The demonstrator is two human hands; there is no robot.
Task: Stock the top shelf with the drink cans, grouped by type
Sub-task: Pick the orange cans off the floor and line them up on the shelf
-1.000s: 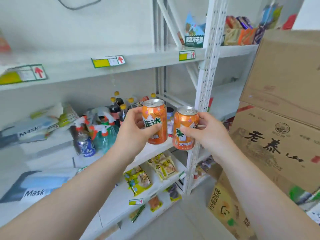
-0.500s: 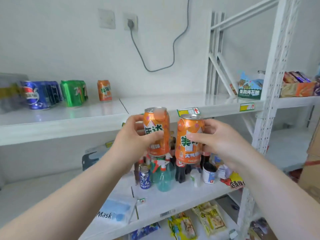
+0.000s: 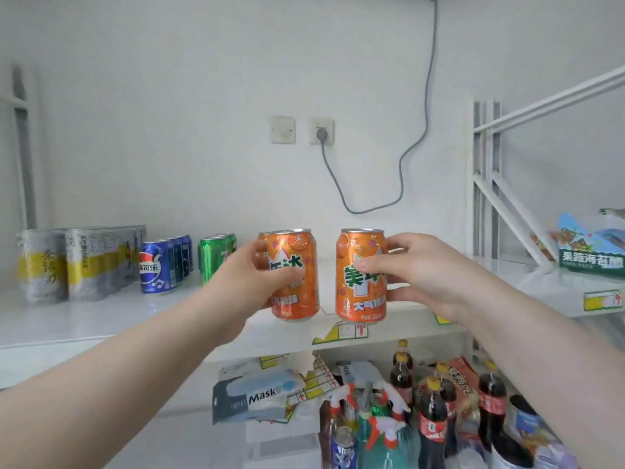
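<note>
I hold two orange soda cans upright, side by side, over the front of the white top shelf (image 3: pixel 101 319). My left hand (image 3: pixel 250 282) grips the left orange can (image 3: pixel 297 299). My right hand (image 3: pixel 419 275) grips the right orange can (image 3: pixel 360 299). Rows of cans stand at the shelf's back left: silver-and-yellow cans (image 3: pixel 67 262), blue Pepsi cans (image 3: pixel 162 265) and green cans (image 3: pixel 214 255). The earlier lone orange can on the shelf is hidden behind my left hand.
A grey cable (image 3: pixel 402 164) hangs from a wall socket (image 3: pixel 321 132) above the shelf. A snack bag (image 3: pixel 592 252) sits on the neighbouring shelf at right. Below are cola bottles (image 3: pixel 433 421), spray bottles (image 3: pixel 378 431) and a mask pack (image 3: pixel 257 397).
I raised both orange cans from the lower shelf level up to the top shelf, and my view tilted upward so the top shelf's can rows came into sight.
</note>
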